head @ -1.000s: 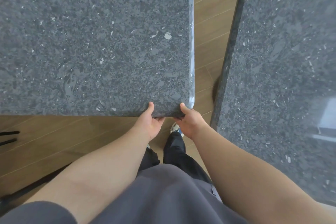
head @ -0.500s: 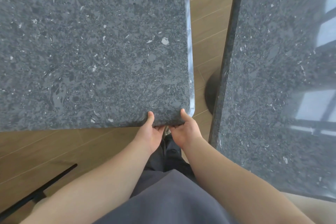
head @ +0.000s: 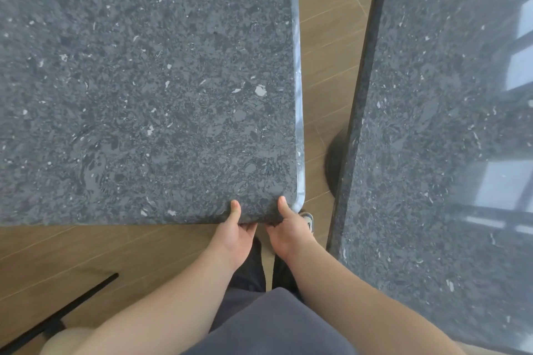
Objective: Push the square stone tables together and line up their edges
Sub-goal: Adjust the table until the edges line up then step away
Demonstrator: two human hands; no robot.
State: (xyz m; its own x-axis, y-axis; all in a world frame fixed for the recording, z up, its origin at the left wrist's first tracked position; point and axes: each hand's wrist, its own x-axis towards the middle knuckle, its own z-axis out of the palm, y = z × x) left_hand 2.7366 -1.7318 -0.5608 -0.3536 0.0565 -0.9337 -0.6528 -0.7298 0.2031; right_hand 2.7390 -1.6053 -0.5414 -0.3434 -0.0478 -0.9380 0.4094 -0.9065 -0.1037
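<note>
Likely a café or dining room: two matching dark stone tables [head: 144, 81] on a wood-plank floor [head: 326, 37].

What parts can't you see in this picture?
Head view:
- Fingers of the left hand and right hand: under the left table edge.
- Right table base: mostly covered by its top.
- Both tabletops: cut off by the picture's edges.
</note>
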